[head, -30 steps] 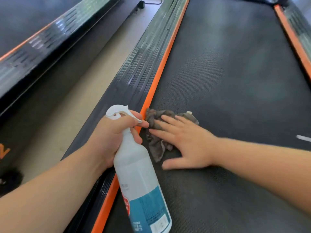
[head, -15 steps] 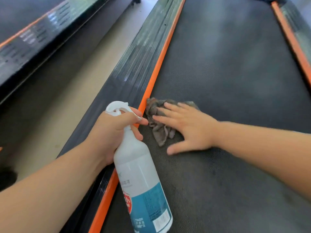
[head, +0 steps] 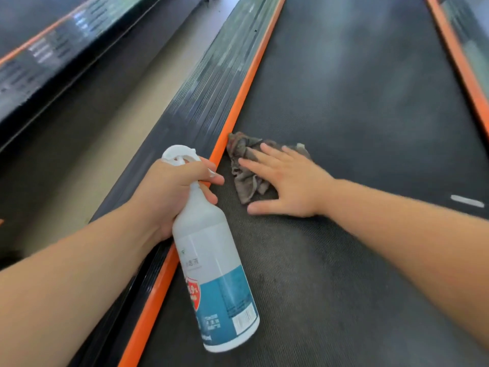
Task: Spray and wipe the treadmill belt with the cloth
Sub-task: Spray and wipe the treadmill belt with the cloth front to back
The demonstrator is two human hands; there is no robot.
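Note:
The dark treadmill belt [head: 357, 115] runs away from me between two orange strips. A crumpled grey-brown cloth [head: 244, 172] lies on the belt against the left orange strip [head: 248, 75]. My right hand [head: 287, 185] presses flat on the cloth, fingers straight and pointing left. My left hand [head: 172, 189] grips the neck of a white spray bottle [head: 211, 266] with a blue label, a finger on its trigger. The bottle hangs tilted over the left edge of the belt, its base toward me.
A ribbed black side rail [head: 206, 88] borders the belt on the left, then a beige floor gap [head: 105, 133]. Another treadmill [head: 45, 56] stands further left. The right orange strip [head: 460, 64] bounds the belt. A small white mark [head: 467, 201] sits on the belt at right.
My right hand has slid the cloth forward along the left orange strip. The left hand with the bottle has moved forward alongside it.

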